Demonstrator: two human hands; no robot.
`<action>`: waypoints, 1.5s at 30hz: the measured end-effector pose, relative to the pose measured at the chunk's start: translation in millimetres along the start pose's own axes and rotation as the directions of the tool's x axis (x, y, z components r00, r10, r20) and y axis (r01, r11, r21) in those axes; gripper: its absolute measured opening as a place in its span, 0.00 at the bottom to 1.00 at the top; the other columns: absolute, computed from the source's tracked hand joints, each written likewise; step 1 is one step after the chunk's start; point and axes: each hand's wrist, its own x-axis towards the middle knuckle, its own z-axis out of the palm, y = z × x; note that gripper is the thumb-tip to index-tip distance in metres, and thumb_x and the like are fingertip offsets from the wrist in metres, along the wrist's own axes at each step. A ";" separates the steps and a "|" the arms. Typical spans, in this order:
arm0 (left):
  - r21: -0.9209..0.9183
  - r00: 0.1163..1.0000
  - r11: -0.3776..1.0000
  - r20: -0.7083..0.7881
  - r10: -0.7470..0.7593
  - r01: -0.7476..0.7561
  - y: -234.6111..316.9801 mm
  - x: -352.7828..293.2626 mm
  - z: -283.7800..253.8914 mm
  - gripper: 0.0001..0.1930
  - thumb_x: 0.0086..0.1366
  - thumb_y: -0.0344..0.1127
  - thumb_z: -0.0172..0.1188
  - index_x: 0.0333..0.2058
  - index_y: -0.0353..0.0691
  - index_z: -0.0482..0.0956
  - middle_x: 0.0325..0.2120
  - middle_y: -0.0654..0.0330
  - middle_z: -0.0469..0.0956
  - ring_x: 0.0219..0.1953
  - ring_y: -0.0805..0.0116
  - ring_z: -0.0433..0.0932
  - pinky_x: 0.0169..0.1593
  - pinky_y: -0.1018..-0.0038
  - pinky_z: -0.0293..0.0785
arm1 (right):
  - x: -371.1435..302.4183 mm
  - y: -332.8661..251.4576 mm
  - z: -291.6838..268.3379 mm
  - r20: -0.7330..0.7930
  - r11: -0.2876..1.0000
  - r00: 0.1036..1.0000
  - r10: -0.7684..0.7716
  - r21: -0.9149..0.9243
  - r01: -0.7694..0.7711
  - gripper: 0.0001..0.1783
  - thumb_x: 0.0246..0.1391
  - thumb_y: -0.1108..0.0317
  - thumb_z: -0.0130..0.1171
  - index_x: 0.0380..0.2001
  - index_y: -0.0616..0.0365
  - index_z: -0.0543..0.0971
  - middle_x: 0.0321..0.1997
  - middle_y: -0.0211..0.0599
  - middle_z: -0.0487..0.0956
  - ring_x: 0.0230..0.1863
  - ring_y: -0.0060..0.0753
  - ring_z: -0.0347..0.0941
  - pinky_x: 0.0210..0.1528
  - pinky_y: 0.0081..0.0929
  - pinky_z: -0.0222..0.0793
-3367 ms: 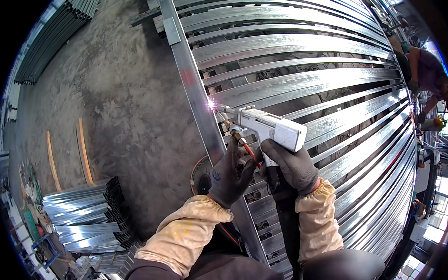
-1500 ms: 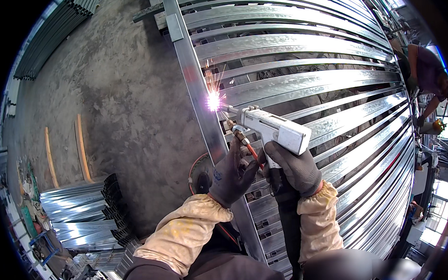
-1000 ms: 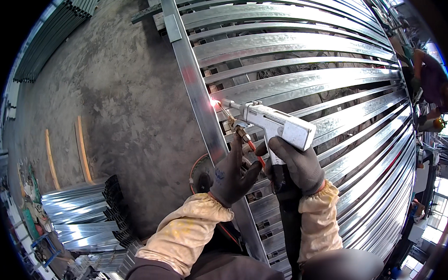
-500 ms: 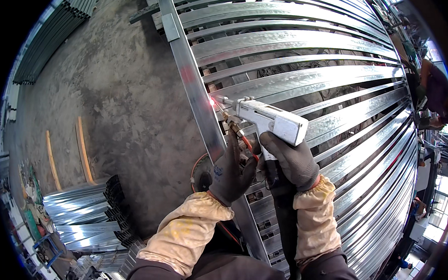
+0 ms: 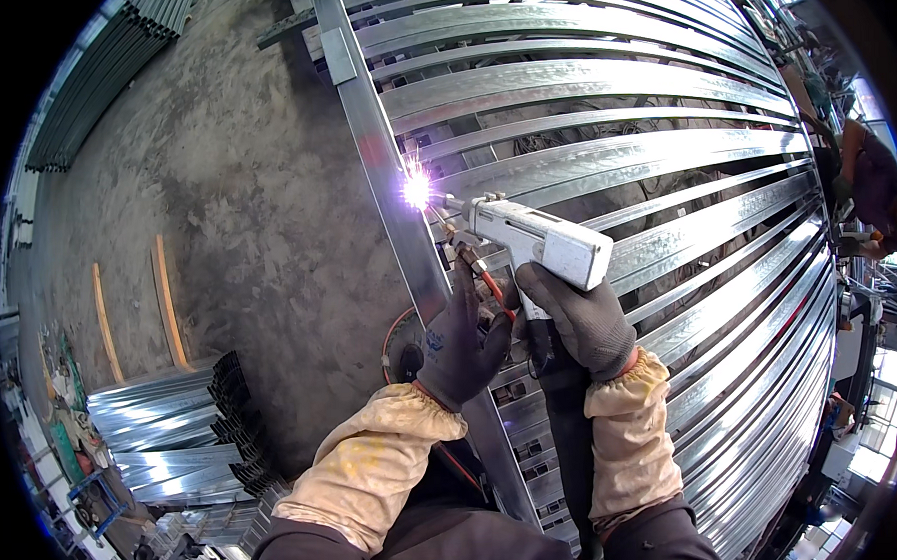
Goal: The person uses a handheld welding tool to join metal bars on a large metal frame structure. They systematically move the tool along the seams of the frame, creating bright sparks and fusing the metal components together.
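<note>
In my right hand, gloved in dark grey, is the pistol grip of a white welding gun, fingers wrapped round it. The gun's nozzle points left at a long flat metal rail. A bright violet-white spark burns at the tip, on the rail's right edge beside the bar ends. Beneath the nozzle runs a brass fitting with a red hose. My left hand, also gloved, lies against the rail with fingers stretched up to the fitting and thumb apart.
Many parallel galvanized bars extend right from the rail. Stacked metal profiles lie at lower left, with wooden strips on the concrete floor. Another person stands at the far right edge.
A bright welding spark with flying sparks now stands where only a small red light glowed at the nozzle tip. Hands and gun have shifted very slightly up and left.
</note>
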 end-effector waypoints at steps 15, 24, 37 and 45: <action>0.076 0.994 0.992 -0.034 0.106 -0.104 -6.7 1.2 1.1 0.49 0.64 0.34 0.66 0.74 0.25 0.44 0.51 0.34 0.79 0.44 0.43 0.85 0.42 0.60 0.82 | -0.2 0.2 -0.4 0.037 0.978 0.993 0.108 0.176 -0.113 0.14 0.71 0.68 0.57 0.50 0.70 0.77 0.34 0.38 0.83 0.30 0.26 0.80 0.29 0.23 0.77; -0.063 1.000 0.998 0.029 -0.006 0.008 -3.3 -0.8 0.7 0.45 0.65 0.23 0.56 0.76 0.30 0.42 0.61 0.39 0.73 0.36 0.64 0.83 0.39 0.70 0.81 | -1.2 4.7 -1.2 0.043 0.977 0.991 0.125 0.170 -0.131 0.14 0.71 0.67 0.58 0.50 0.70 0.78 0.34 0.38 0.83 0.29 0.26 0.80 0.29 0.23 0.77; -0.089 0.999 0.996 0.020 -0.030 0.031 -6.7 0.1 1.2 0.48 0.65 0.34 0.65 0.74 0.25 0.43 0.56 0.32 0.75 0.50 0.40 0.84 0.46 0.59 0.82 | 0.5 5.8 1.4 -0.007 0.991 0.998 0.062 0.123 -0.061 0.12 0.69 0.70 0.60 0.48 0.68 0.79 0.37 0.34 0.83 0.36 0.22 0.80 0.32 0.21 0.77; -0.010 0.999 0.999 0.016 0.033 -0.033 2.0 3.2 -4.2 0.45 0.64 0.27 0.59 0.75 0.28 0.44 0.64 0.33 0.68 0.57 0.48 0.81 0.52 0.65 0.80 | 1.0 -0.3 -1.5 -0.016 0.992 0.998 0.061 0.114 -0.059 0.12 0.69 0.68 0.60 0.47 0.68 0.79 0.36 0.34 0.83 0.36 0.22 0.81 0.33 0.21 0.77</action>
